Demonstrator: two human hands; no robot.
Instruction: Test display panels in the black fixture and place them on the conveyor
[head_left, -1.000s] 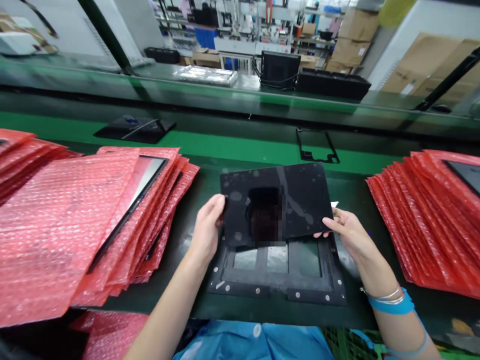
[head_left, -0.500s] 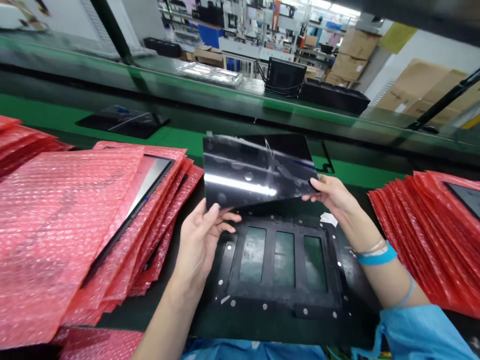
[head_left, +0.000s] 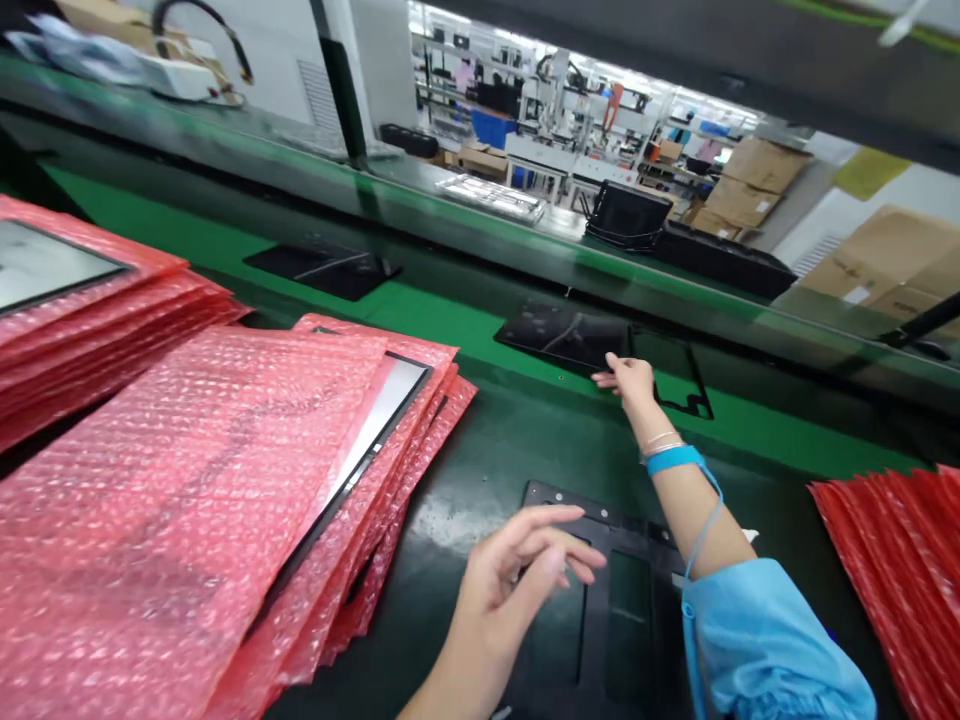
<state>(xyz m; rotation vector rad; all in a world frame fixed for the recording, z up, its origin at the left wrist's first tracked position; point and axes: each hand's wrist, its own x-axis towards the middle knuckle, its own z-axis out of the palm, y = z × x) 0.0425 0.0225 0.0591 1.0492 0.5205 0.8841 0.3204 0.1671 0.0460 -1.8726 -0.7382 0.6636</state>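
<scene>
A glossy black display panel lies flat on the green strip behind the work surface. At its near right corner is my right hand, thumb and fingers parted; whether the fingertips still touch the edge I cannot tell. My left hand hovers with loosely spread fingers and nothing in them. Below it is a black frame plate with rectangular openings and small round studs, partly covered by my hands and right sleeve. A thin black bezel-like frame lies just right of the panel.
Red bubble-wrap sleeves are stacked at left, one with a screen sticking out. Another red stack stands at right. A second dark panel lies on the green strip. A ledge runs behind it.
The display panel went from both hands, tilted above the frame plate, to flat on the green strip. My left hand let go and my right hand reached forward. The view turned left.
</scene>
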